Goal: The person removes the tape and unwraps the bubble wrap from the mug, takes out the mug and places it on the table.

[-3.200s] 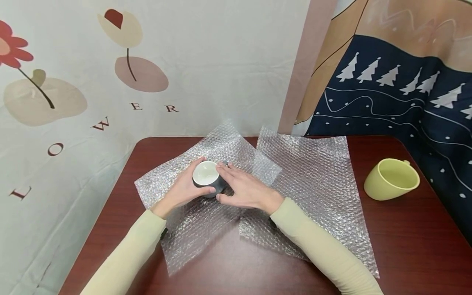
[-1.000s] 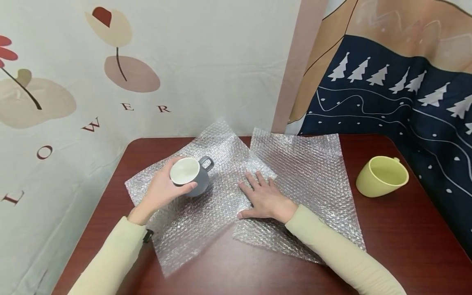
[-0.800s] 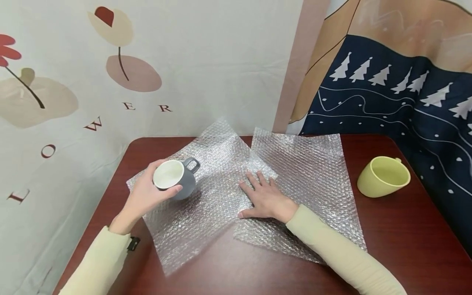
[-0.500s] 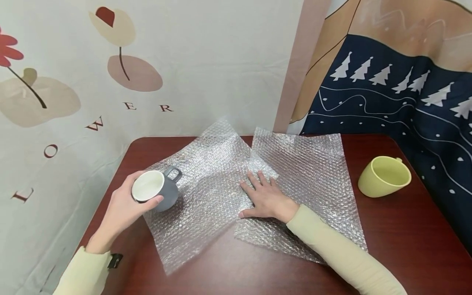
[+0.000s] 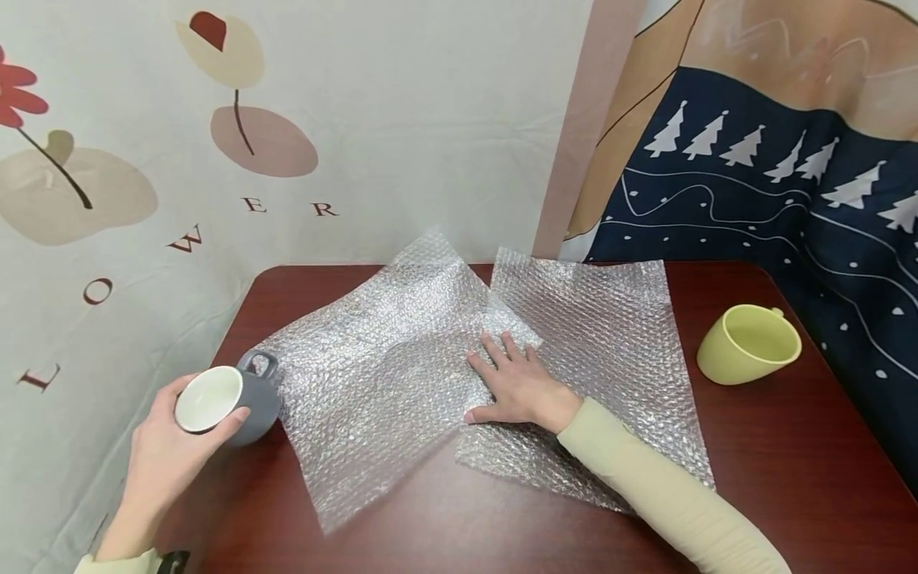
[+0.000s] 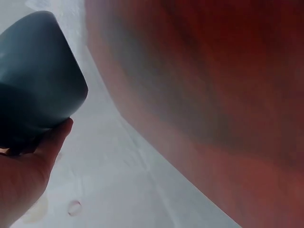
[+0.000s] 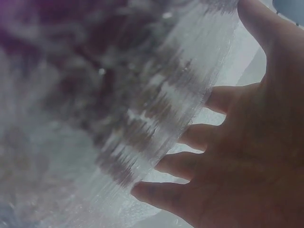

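Note:
In the head view my left hand (image 5: 168, 442) grips a grey mug (image 5: 260, 406) with a white inside, thumb over its near side and fingers behind. The mug is tilted, its handle pointing away, over the table's left part. In the left wrist view the dark mug body (image 6: 40, 76) fills the upper left corner above my thumb. My right hand (image 5: 523, 387) lies with fingers spread on the bubble wrap, where the left sheet (image 5: 380, 375) overlaps the right sheet (image 5: 610, 359). The right wrist view shows those spread fingers on the wrap (image 7: 156, 118).
A yellow-green mug (image 5: 746, 347) stands at the right of the dark red table (image 5: 459, 518). Printed cloth hangs (image 5: 416, 119) behind and to the left, and a dark blue tree-patterned cloth (image 5: 753, 207) hangs at the back right.
Earlier both hands were at the grey mug on the left sheet. The right hand has since let go and settled on the wrap, while the left has carried the mug left, off the sheet.

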`<state>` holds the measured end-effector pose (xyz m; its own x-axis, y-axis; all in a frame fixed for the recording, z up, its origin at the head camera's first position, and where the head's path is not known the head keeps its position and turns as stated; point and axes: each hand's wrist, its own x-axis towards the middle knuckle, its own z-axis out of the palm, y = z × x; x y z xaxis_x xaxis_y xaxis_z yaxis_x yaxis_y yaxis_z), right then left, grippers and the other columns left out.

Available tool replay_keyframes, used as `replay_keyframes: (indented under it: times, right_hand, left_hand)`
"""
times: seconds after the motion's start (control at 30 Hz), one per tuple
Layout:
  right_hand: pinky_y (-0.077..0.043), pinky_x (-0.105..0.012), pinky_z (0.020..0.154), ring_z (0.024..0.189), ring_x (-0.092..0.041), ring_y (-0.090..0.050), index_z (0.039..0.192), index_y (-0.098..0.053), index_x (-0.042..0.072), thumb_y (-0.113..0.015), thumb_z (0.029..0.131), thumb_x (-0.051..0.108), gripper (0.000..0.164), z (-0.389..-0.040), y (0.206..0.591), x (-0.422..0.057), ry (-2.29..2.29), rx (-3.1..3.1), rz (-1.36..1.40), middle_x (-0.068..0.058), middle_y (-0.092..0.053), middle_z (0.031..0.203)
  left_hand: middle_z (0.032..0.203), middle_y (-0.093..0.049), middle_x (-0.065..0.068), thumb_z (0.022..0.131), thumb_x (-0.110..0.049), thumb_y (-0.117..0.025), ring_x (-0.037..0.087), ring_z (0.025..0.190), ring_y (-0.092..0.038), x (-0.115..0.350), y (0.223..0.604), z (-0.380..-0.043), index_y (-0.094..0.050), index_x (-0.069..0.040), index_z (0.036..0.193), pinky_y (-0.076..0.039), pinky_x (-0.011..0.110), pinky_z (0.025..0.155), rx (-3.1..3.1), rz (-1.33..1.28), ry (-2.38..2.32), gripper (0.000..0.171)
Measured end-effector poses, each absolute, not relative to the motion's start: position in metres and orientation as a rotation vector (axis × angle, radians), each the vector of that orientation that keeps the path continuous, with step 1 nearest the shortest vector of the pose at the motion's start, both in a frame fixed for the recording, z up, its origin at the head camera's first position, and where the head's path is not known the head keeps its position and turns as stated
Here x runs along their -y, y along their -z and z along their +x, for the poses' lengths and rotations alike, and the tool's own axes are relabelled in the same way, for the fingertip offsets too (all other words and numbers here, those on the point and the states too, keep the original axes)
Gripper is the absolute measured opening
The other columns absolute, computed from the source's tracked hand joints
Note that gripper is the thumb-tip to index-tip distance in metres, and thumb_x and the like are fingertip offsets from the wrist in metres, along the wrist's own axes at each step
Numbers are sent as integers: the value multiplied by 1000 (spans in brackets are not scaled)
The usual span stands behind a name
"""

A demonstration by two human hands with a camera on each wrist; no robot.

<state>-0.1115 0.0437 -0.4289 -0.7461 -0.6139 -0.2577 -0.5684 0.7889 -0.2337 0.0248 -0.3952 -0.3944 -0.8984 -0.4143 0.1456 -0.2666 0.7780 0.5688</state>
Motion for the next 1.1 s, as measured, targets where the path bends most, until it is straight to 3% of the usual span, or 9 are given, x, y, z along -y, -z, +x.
replay_keyframes:
  times: [0.13,0.23,0.4,0.7,0.97,1.1]
  right_hand:
    - [-22,-71,117,154,-49,-12,165,-30,16,-64,89,74,102,-112,429,-43,191,-2663,-907,-18,-15,171]
    - [-22,-71,117,154,-49,-12,165,-30,16,-64,88,74,101,-111,429,-44,188,-2668,-903,-18,-16,171]
    - [-21,-71,117,155,-48,-11,165,-29,17,-64,88,74,102,-112,429,-44,192,-2662,-893,-17,-15,171]
    - [-21,-71,118,155,-47,-11,165,-29,18,-64,88,74,102,-111,428,-43,200,-2651,-880,-16,-14,172]
    - [-20,-71,118,155,-48,-10,165,-29,18,-65,88,74,102,-111,428,-43,212,-2652,-879,-17,-13,172]
    - [-20,-71,118,155,-48,-11,165,-29,17,-64,88,74,102,-112,430,-43,195,-2658,-889,-17,-14,172]
  left_hand:
    - [121,-63,11,81,-40,-89,-2,90,-44,405,401,35,-51,-13,146,-35,28,71,2692,593,809,79]
    - [122,-62,10,81,-40,-89,-4,90,-43,408,405,39,-51,-13,146,-35,27,71,2694,623,818,80]
    - [131,-61,18,82,-42,-87,8,94,-44,409,411,41,-48,-12,149,-35,29,72,2720,650,820,83]
    - [128,-58,29,85,-43,-84,41,104,-54,415,414,39,-42,-4,150,-35,33,72,2793,597,803,87]
    - [130,-54,31,89,-40,-81,44,105,-52,421,413,36,-34,0,153,-36,39,74,2859,486,823,89]
    - [146,-43,35,92,-37,-77,50,118,-46,423,411,34,-21,1,161,-38,54,87,2880,367,857,97]
